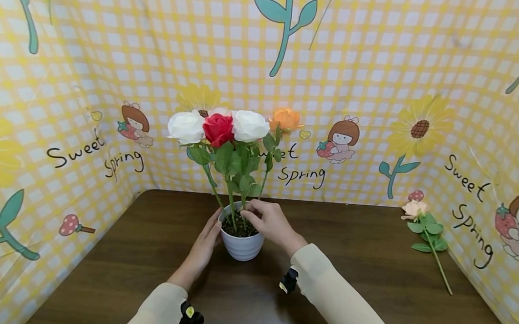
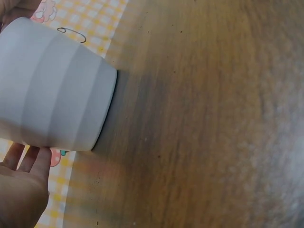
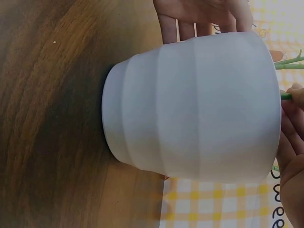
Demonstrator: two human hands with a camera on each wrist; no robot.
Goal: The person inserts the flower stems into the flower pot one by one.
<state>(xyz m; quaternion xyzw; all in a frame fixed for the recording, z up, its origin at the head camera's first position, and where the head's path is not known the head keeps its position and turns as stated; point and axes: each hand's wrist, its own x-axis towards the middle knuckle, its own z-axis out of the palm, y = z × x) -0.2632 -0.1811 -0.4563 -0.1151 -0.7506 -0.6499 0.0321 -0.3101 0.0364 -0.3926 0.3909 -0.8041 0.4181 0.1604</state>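
Observation:
A white ribbed flowerpot point(image 1: 242, 248) filled with dark soil stands on the table. Upright in it are artificial roses: a left white rose point(image 1: 186, 127), a red rose point(image 1: 218, 129), a right white rose point(image 1: 250, 126) and, farther back, an orange rose point(image 1: 285, 119). My left hand point(image 1: 203, 244) rests its extended fingers along the pot's left side. Over the pot's right rim, my right hand point(image 1: 271, 223) pinches a green rose stem point(image 3: 286, 96) low down, near the soil. In the left wrist view, the pot's smooth wall point(image 2: 57, 85) hides the stems.
A loose peach rose point(image 1: 414, 209) with leaves and a long stem lies at the right side of the brown wooden table point(image 1: 368, 270). Checked yellow-and-white cloth point(image 1: 230, 43) with printed flowers and figures encloses the table at the back and both sides.

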